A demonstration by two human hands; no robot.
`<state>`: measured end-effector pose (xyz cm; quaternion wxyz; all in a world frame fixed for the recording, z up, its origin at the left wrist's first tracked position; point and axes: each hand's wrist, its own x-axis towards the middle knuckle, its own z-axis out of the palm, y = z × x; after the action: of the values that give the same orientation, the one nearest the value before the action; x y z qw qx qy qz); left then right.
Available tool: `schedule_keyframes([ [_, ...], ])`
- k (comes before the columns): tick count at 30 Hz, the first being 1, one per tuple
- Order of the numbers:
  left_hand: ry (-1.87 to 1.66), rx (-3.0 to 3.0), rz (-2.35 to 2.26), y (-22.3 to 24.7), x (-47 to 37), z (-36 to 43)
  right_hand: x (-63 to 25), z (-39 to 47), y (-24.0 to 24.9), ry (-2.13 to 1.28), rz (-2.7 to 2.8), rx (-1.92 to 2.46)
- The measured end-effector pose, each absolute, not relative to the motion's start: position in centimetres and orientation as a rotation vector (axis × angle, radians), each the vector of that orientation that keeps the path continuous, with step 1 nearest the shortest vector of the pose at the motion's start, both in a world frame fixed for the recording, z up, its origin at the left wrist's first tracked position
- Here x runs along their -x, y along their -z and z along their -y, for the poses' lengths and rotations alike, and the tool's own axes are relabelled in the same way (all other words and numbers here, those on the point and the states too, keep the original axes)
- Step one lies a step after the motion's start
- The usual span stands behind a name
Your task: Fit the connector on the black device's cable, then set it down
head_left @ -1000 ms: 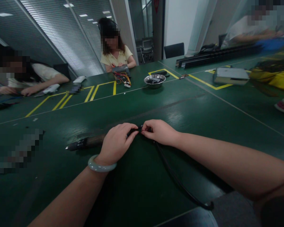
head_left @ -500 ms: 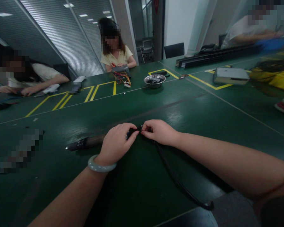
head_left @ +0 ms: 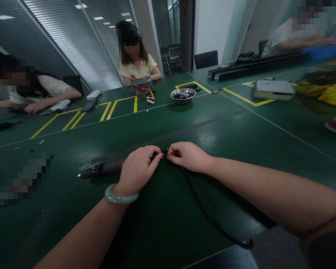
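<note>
My left hand (head_left: 138,166), with a pale bangle (head_left: 121,194) at the wrist, is closed in a pinch on a small dark piece, mostly hidden by the fingers. Fingertip to fingertip with it, my right hand (head_left: 189,156) pinches something dark too small to make out. Left of my left hand lies a dark cylindrical tool (head_left: 100,170) with a shiny metal tip, its right end hidden behind the hand. From under my right hand a black cable (head_left: 207,209) curves down to the table's near edge.
A metal bowl (head_left: 183,96) of dark parts stands on the green table (head_left: 168,127). Behind it sits a person (head_left: 138,67) with coloured wires in front. Two other people are at far left and far right. A silver box (head_left: 273,90) and yellow bundles (head_left: 330,93) lie right.
The fingertips of my left hand have shifted slightly left, and a little more of the dark piece shows between the hands. My right hand has stayed in place.
</note>
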<state>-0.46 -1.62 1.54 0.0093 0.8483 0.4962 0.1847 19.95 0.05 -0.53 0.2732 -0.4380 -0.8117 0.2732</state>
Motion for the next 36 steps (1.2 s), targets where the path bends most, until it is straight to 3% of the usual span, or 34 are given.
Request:
schedule_keyframes([
  [36, -0.554, -2.714, -1.444, -1.33, 0.73, 1.45, -19.89, -0.15, 0.55, -0.703, 2.199, 1.177],
])
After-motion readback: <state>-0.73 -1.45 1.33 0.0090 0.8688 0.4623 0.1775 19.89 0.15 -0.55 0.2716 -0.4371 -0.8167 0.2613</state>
